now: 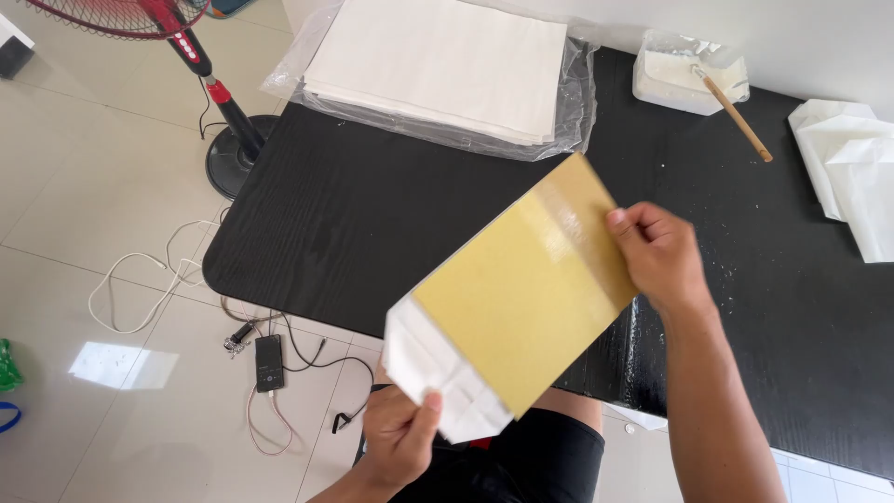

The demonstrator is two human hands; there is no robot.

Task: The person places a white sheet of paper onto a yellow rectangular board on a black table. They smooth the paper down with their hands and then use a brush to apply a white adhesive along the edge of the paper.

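I hold a flat yellow-brown board (521,289) with a white paper bag (438,373) slipped over its near end, above the front edge of a black table (372,214). My left hand (400,433) grips the white folded end from below, thumb on top. My right hand (656,256) pinches the board's far right edge. A shiny clear strip runs across the board's upper part.
A stack of white sheets in clear plastic (438,65) lies at the table's back. A white tub of paste with a wooden stick (694,70) sits at back right, folded white bags (852,172) at far right. A red fan stand (228,121), cables and a small black device (269,363) are on the tiled floor at left.
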